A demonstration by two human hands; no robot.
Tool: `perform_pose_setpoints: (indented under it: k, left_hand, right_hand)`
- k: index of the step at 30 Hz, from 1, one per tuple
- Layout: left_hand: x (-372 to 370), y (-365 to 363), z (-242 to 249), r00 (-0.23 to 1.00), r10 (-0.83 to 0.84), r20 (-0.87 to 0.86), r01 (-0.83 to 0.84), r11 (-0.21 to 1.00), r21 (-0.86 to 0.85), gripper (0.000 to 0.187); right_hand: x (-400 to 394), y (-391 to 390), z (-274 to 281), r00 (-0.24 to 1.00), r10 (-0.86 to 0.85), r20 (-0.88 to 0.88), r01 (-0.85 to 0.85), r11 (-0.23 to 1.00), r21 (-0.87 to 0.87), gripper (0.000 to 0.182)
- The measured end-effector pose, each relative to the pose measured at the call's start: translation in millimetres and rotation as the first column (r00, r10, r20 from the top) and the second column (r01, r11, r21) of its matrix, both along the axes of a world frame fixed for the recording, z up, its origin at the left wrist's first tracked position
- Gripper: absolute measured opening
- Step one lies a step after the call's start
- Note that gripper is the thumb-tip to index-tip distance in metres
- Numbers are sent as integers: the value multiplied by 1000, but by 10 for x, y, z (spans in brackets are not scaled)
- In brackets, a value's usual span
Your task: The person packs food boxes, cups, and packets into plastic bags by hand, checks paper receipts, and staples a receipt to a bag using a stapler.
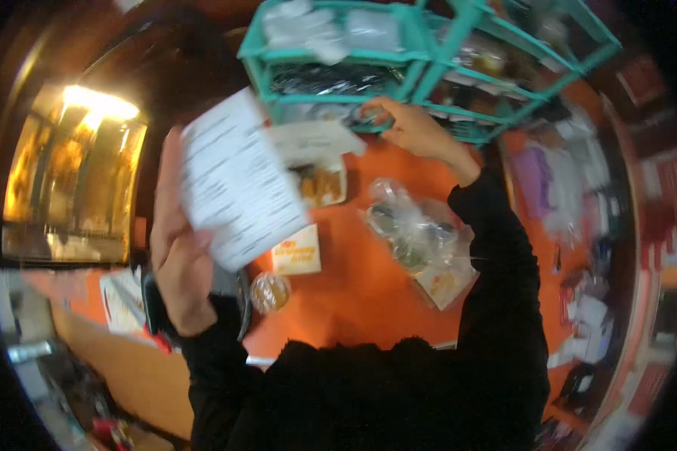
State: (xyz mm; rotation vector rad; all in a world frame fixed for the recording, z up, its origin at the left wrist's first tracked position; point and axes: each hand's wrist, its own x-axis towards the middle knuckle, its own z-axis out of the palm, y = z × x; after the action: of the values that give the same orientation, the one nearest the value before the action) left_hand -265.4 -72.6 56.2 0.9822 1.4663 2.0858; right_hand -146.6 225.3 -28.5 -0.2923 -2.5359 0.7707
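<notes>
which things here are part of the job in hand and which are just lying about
Seemingly in use: printed paper in the left hand; blurred item at the right hand; open food box

Seemingly lying about: small printed box; clear plastic bags; round wrapped item

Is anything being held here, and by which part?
The left hand holds a printed paper slip by its lower left edge; whether the right hand grips anything cannot be told.
</notes>
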Motion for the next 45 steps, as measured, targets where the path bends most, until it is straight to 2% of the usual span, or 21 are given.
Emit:
perform_pose_setpoints:
  k: [1, 3, 5, 7, 8, 10, 11, 12, 15, 16, 18, 20, 22, 24, 27, 29, 31, 32, 33, 37, 45]
  left_hand:
    - [28, 5, 15, 1000, 21, 18, -21, 1000, -17, 87]
    - [16, -1, 6, 999, 33, 27, -33, 999, -21, 89]
    - [2, 3, -45, 1000, 23, 7, -22, 999, -30, 89]
    - [44, 93, -28, 1000, -3, 13, 4, 1000, -31, 89]
    - [68, 128, -25, 999, -22, 23, 23, 999, -35, 89]
    - [102, 210, -35, 999, -36, 22, 37, 998, -44, 88]
    - [110, 262, -34, 998, -50, 29, 52, 997, -58, 88]
    - [111, 304, -31, 998, -60, 18, 61, 997, -46, 88]
    - [115, 408, -31, 997, -72, -9, 72, 996, -48, 87]
    - [109, 448, -21, 997, -78, -11, 78, 996, -46, 87]
    - [117, 463, -30, 997, -78, 5, 79, 995, -56, 86]
    - [138, 489, -40, 994, -111, -8, 110, 992, -68, 85]
    - [152, 518, -37, 993, -118, -18, 116, 989, -89, 84]
    - [173, 535, -53, 983, -175, -57, 172, 984, -53, 83]
    - [165, 497, -36, 975, -207, -76, 205, 978, -38, 80]
    - [160, 447, -9, 971, -232, -61, 232, 973, -22, 79]
    - [170, 371, 39, 964, -266, 7, 266, 964, -15, 78]
    - [163, 340, 29, 968, -249, 13, 249, 968, -20, 78]
    - [151, 316, 13, 972, -235, -1, 235, 972, -21, 78]
    - [116, 265, -20, 969, -248, 16, 247, 968, 42, 75]
    - [97, 137, -18, 974, -227, 9, 226, 970, 85, 73]
  right_hand:
    - [195, 166, -54, 997, -63, 34, 64, 997, -41, 13]
    - [592, 634, -5, 958, -212, 191, 275, 867, -415, 15]
    - [864, 939, 216, 814, -577, 64, 578, 816, -1, 21]
    - [977, 1362, 235, 615, -739, -274, 781, 618, 86, 25]
    - [981, 1515, 213, 610, -741, -281, 784, 615, 82, 25]
    - [930, 1693, 315, 523, -683, -510, 838, 523, 159, 23]
    - [882, 1749, 327, 505, -583, -636, 813, 569, 125, 20]
    - [850, 1706, 415, 493, -579, -649, 820, 559, 124, 20]
    - [930, 1735, 750, 313, -363, -878, 933, 291, 212, 18]
    - [1021, 1862, 883, 309, -363, -879, 935, 285, 211, 18]
    - [1206, 2110, 1163, 309, -465, -830, 941, 21, 338, 24]
    - [1268, 2253, 1338, 296, -705, -644, 827, -148, 543, 30]
    - [1367, 2590, 1468, 276, -939, -204, 757, 82, 648, 34]
    - [1634, 3612, 1337, 412, -895, -168, 595, 124, 794, 32]
    - [1573, 2799, 1444, 697, -705, -131, 394, 224, 891, 36]
    - [1617, 2470, 1586, 804, -580, -132, 316, 228, 921, 41]
    - [1735, 2947, 1462, 793, -570, -214, 313, 79, 946, 40]
    - [1873, 3541, 1374, 655, -621, -430, 580, 49, 813, 30]
    - [1823, 3560, 1359, 565, -643, -517, 691, 27, 722, 28]
    - [1712, 3288, 1270, 226, -709, -668, 945, -5, 326, 26]
    - [1553, 2448, 1052, 298, -627, -720, 954, 169, 248, 24]
